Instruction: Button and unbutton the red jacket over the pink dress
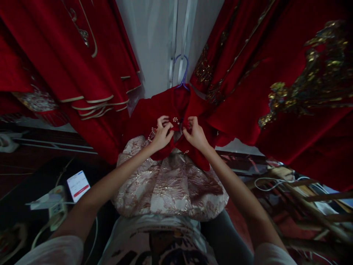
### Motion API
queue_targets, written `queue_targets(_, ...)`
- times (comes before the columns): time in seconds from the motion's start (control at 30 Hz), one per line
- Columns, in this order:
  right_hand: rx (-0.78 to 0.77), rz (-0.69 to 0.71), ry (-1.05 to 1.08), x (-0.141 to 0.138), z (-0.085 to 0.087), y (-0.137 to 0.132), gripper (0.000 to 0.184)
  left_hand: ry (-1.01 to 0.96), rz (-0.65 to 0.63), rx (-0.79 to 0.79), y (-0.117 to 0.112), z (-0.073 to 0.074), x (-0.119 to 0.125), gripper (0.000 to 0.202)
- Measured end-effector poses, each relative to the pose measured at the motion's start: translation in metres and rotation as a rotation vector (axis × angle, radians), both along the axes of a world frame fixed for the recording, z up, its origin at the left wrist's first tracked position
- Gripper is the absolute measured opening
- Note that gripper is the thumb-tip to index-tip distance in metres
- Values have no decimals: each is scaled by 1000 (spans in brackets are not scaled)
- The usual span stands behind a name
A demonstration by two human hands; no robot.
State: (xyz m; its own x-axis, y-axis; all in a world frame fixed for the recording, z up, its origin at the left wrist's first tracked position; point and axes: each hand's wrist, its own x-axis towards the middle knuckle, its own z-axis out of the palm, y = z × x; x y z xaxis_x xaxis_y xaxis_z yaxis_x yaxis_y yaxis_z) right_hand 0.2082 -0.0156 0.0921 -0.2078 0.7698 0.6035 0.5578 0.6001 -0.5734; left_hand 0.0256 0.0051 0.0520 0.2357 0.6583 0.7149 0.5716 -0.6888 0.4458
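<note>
A short red jacket (154,106) hangs in front of me on a purple hanger (184,75), its two front edges slightly apart. My left hand (163,135) pinches the left front edge beside a flower-shaped beaded button (175,120). Opposite it, my right hand (194,133) has its fingers closed on the right front edge. A second small beaded ornament (186,152) sits lower on the jacket's front. Below the jacket, a shiny pink-and-silver brocade skirt (171,187) puffs out over my lap. The fabric between my fingertips is partly hidden.
Red garments with pale trim (91,66) hang at the left. More red cloth with gold sequins (311,81) hangs at the right. A lit phone (78,186) and a power strip (57,208) lie at lower left. Wooden bars (309,195) and cables are at lower right.
</note>
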Motion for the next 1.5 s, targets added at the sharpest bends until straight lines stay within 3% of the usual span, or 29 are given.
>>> queue_targets(0.1,17,-2,118,2,-10,-3,36,-48,-145,-102,-21,-31,21,10)
queue_targets(0.2,51,-1,156,6,-13,-4,37,-194,-162,-197,-29,-39,29,9)
queue_targets(0.37,40,66,152,7,-12,-4,37,-501,-149,-430,-15,-25,26,21)
queue_targets(0.5,5,133,141,-1,-11,-5,35,-610,-182,-469,-2,-9,24,29)
queue_targets(0.67,-17,126,152,-7,-11,-3,38,-527,-283,-477,3,4,17,25)
queue_targets(1.03,-132,92,297,-7,-3,-6,32,-253,-399,-443,4,19,1,31)
queue_targets(1.5,-80,12,462,-10,-6,6,29,-237,-461,-406,7,20,-1,29)
